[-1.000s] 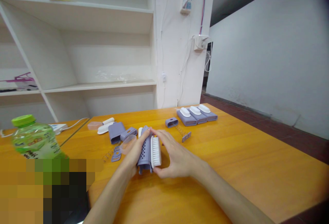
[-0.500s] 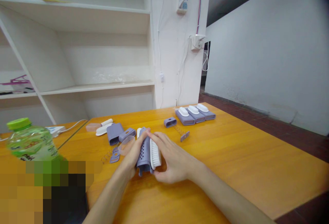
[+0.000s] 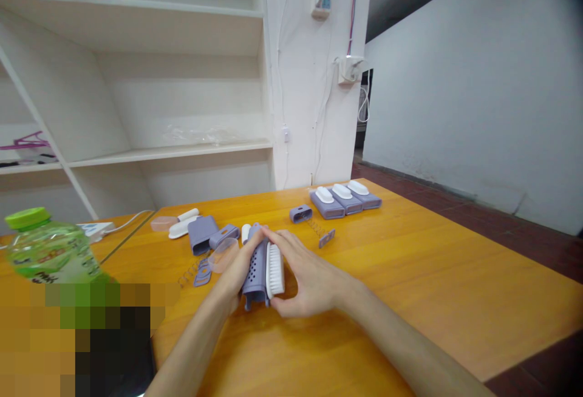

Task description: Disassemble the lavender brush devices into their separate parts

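Observation:
Between my hands a purple plastic housing with rows of small holes [image 3: 255, 274] is held just over the table, its open end toward me. A white bristle brush [image 3: 275, 269] sits along its right side, bristles facing right. My left hand [image 3: 237, 272] is wrapped round the housing's left side, its lower fingers hidden. My right hand [image 3: 310, 278] grips the far and near ends of the housing and brush, thumb at the near corner. Just left of my left hand lie a clear plastic cap [image 3: 224, 255] and a flat purple piece [image 3: 203, 272].
Farther left are a purple sleeve [image 3: 203, 234], a purple end cap [image 3: 225, 236] and white handle pieces [image 3: 183, 227]. Three purple housings with white tops [image 3: 348, 203] stand at the back right, near a spring [image 3: 319, 227] and purple plate [image 3: 327, 238]. A green-capped bottle [image 3: 50, 251] stands left.
Both hands keep the same hold on the housing and brush. The view has shifted slightly; little else differs.

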Tool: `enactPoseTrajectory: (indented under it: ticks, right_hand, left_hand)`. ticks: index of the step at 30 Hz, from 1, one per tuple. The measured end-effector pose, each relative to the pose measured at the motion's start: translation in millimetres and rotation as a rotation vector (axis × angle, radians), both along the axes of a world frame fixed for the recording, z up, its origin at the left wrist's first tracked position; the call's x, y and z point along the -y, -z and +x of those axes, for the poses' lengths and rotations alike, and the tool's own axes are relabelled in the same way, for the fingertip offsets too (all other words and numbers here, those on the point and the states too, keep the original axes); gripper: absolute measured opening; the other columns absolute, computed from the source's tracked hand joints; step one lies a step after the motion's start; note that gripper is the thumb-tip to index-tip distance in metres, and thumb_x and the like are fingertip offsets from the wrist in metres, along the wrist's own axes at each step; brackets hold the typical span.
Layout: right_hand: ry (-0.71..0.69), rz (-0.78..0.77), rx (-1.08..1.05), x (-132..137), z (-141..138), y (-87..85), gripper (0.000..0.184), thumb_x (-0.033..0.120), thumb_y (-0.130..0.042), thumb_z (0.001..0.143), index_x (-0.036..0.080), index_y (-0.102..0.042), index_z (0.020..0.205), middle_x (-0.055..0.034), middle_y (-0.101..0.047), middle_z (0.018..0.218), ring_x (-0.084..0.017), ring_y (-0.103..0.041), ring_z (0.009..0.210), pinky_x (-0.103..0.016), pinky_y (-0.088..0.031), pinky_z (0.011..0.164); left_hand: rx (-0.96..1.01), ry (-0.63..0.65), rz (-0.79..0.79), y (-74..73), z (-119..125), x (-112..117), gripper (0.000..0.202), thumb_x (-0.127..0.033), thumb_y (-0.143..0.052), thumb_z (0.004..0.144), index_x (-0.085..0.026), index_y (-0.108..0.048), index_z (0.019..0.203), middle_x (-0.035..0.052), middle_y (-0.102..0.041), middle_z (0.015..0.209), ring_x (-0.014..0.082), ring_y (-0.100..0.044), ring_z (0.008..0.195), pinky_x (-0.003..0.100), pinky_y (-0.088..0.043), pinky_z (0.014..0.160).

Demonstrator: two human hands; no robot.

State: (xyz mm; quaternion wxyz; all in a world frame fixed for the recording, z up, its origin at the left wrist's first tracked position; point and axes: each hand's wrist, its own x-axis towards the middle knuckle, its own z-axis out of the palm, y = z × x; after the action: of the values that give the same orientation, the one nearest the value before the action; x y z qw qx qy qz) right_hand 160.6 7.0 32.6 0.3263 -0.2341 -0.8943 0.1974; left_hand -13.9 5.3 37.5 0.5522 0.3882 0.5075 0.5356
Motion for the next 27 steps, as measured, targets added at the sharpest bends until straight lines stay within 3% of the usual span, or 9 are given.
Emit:
enactPoseTrajectory:
  ticks: [11, 19, 27]
  right_hand:
    - [0.016, 0.023, -0.028, 0.1, -4.4, 4.1, 0.120, 0.021, -0.076, 0.058, 0.020, -0.009, 0.157, -0.0123, -0.037, 0.142, -0.029, -0.038, 0.133, -0.042, -0.030, 0.118]
    - [0.004, 0.031, -0.064, 0.3, -8.8, 10.2, 0.122, 0.019, -0.074, 0.055, 0.021, -0.007, 0.157, -0.0133, -0.030, 0.149, -0.030, -0.029, 0.142, -0.044, -0.024, 0.121]
    - [-0.008, 0.019, -0.078, -0.4, -11.1, 7.6, 0.119, 0.019, -0.076, 0.055, 0.022, -0.012, 0.155, -0.0129, -0.030, 0.150, -0.030, -0.030, 0.141, -0.045, -0.025, 0.120]
  left_hand:
    - [-0.109, 0.031, -0.027, -5.1, 0.6, 2.1, 0.057, -0.068, -0.069, 0.075, -0.016, -0.068, 0.099, 0.0074, -0.077, 0.087, 0.0204, -0.071, 0.068, 0.027, -0.054, 0.062]
    - [-0.288, 0.067, 0.079, -0.6, -5.6, -1.8, 0.058, -0.069, -0.062, 0.079, -0.019, -0.071, 0.106, 0.0088, -0.076, 0.105, 0.0262, -0.071, 0.096, 0.031, -0.053, 0.082]
    - [-0.059, 0.153, 0.097, 4.4, -9.9, -3.8, 0.053, -0.062, -0.068, 0.079, -0.019, -0.070, 0.111, 0.0079, -0.077, 0.100, 0.0236, -0.072, 0.089, 0.030, -0.055, 0.082]
